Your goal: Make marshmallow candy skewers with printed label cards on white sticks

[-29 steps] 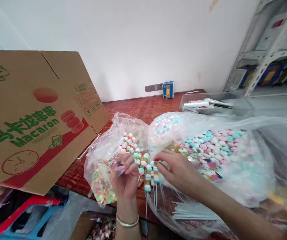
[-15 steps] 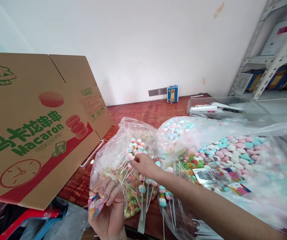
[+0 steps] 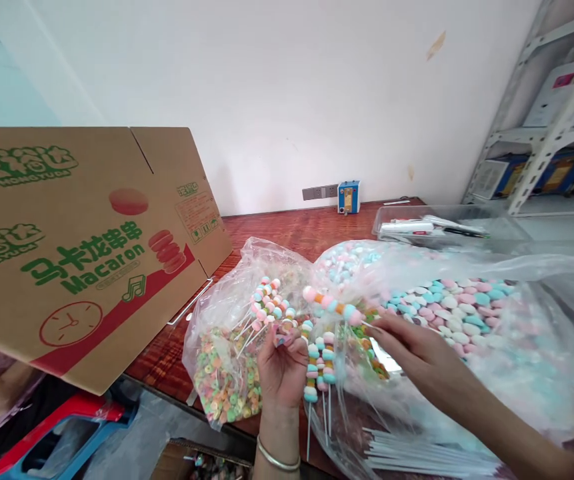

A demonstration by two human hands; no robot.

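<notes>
Head view: the left hand [image 3: 281,367] is raised palm toward the camera, fingers curled shut around a bunch of candy skewers [image 3: 319,357] whose white sticks hang down below the fist, with the pastel beads standing just right of the thumb. A bracelet [image 3: 277,459] circles that wrist. The right hand [image 3: 414,347] comes in from the lower right, fingers stretched and pinched at the end of a single skewer [image 3: 331,303] that lies nearly level, its pink tip pointing left above the bunch. More skewers [image 3: 267,303] fan out on top of a small bag [image 3: 227,373] of coloured ring sweets, just left of the left hand. A large bag [image 3: 491,333] of pink, white and teal candies lies to the right, under the right forearm. Loose white sticks [image 3: 427,457] lie inside clear plastic at the bottom edge. All of it rests on a reddish wooden surface [image 3: 291,230]. A cardboard box [image 3: 81,247] printed "Macaron" leans at the left. Behind are a clear tray [image 3: 447,230], a small blue device [image 3: 349,198] by the wall, and a metal shelf [image 3: 547,133].
</notes>
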